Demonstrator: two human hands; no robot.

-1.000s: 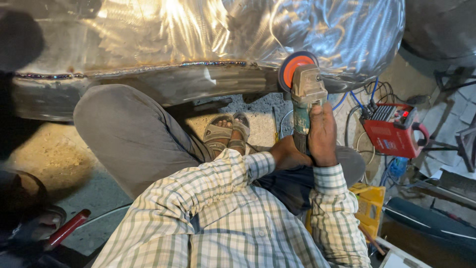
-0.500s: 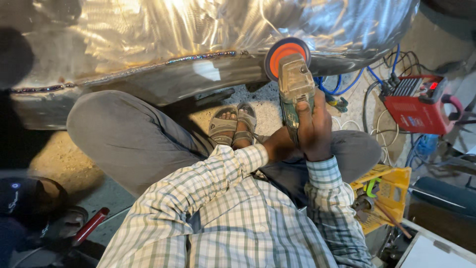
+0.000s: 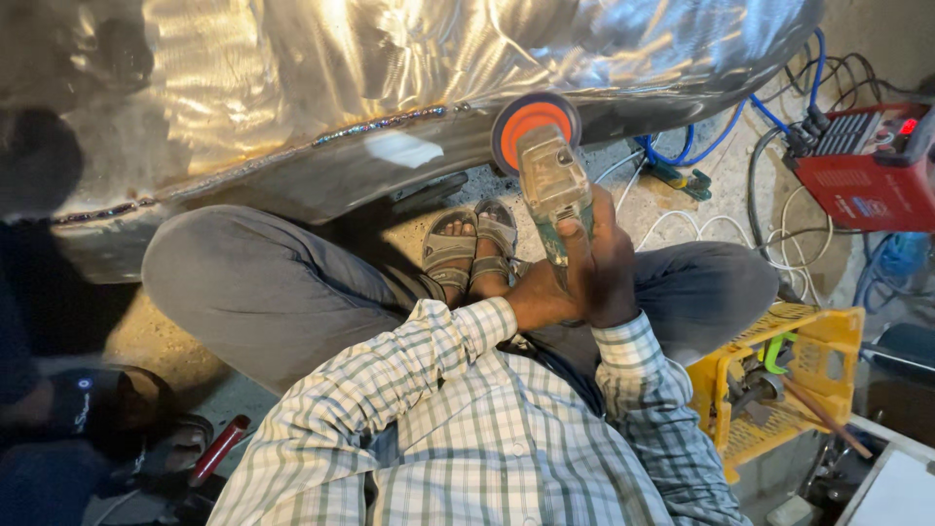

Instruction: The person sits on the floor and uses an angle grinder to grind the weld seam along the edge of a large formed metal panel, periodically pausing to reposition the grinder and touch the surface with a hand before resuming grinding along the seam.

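I sit cross-legged on the ground facing a large shiny steel tank with a weld seam running along it. Both hands grip a green angle grinder with an orange disc. My right hand wraps the grinder's body from the right. My left hand holds its rear end from below. The disc sits at the tank's lower edge, just right of the seam's end. My sandalled feet rest below the grinder.
A red welding machine with blue and black cables stands at the right. A yellow crate with tools is by my right knee. A red-handled tool and dark gear lie at the lower left.
The view has shifted, so the grinder and my hands now sit more to the left in the picture. The disc stays at the tank's lower edge and my grip is unchanged.
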